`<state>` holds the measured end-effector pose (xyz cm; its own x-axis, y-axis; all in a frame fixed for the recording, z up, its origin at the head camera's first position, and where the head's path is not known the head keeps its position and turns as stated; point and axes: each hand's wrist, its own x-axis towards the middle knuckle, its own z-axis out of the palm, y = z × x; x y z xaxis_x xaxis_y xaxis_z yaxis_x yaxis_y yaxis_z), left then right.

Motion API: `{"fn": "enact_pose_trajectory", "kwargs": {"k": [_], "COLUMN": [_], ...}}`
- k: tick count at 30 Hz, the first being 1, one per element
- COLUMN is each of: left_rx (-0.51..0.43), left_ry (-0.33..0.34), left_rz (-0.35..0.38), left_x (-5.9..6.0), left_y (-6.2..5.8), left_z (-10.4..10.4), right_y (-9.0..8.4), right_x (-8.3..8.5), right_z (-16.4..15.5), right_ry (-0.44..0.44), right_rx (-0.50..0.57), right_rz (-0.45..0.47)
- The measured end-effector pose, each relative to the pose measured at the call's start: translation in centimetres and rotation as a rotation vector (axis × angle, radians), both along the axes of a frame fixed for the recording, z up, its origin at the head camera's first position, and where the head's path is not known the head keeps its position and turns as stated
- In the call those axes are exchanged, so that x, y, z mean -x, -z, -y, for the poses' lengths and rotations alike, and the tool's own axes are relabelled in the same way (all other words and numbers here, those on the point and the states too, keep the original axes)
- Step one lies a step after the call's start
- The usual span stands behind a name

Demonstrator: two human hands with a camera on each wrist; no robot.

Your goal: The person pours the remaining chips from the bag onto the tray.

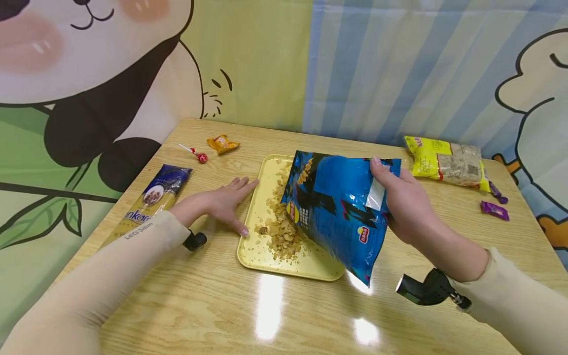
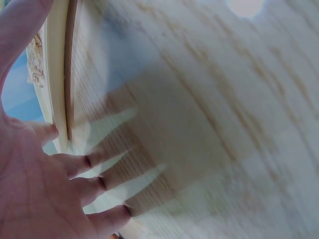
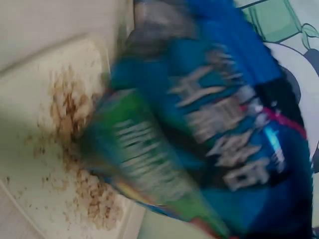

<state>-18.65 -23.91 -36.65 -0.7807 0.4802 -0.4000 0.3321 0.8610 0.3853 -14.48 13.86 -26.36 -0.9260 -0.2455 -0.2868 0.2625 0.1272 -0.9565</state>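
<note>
Blue bag (image 1: 335, 212) shows its green panel (image 3: 149, 159) only in right-wrist view.

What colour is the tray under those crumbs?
Pale yellow; the tray shows best in the head view.
</note>
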Motion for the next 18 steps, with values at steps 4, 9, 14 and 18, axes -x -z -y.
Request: {"fn": "enact_pose_trajectory", "kwargs": {"k": [4,9,14,18], "left_rx": [0.003,0.005,0.006,0.008], "left_ry": [0.002,0.002,0.001,0.0], "left_rz": [-0.007,-0.008,-0.005,-0.001], "left_x": [0.0,0.0,0.0,0.0], "left_y": [0.0,-0.1,-0.1,-0.1], "left_z": [0.0,0.0,-0.1,-0.1], "right_y": [-0.2,-0.3,-0.1,0.1], "right_x": [-0.2,-0.3,-0.5,-0.5], "right_z": [-0.5,-1.0,-1.3,-1.4], "right_ry": [0.015,0.019,-0.025,-0.033], "right_rx": [0.036,0.075,0.03,0.01], "right_rz": [-0.001,-0.03,-0.069,-0.069]}}
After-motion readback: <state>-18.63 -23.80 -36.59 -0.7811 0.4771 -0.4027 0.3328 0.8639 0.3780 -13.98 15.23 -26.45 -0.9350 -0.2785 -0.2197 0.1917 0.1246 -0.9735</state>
